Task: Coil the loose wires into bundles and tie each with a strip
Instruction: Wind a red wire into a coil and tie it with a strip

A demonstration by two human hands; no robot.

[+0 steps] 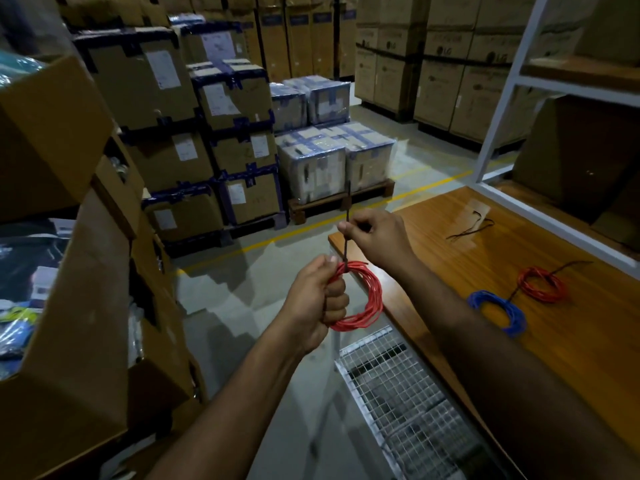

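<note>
stacked cartons (446,74) at the back bore the "lg" logo; labels on the taped boxes (156,77) were unreadable. left hand (317,299) clenched a red wire coil (363,299) off the wooden table's (450,237) edge; right hand (375,237) pinched a dark strip (347,209) looped round it. tied blue coil (498,310) and red coil (542,284) lay on the table.

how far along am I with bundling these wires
Two coils lie on the table, a red coil and a blue coil, seemingly tied. Your left hand grips a third red bundle while the right hand pulls its strip. Spare strips remain; no loose wire is in view.
</note>
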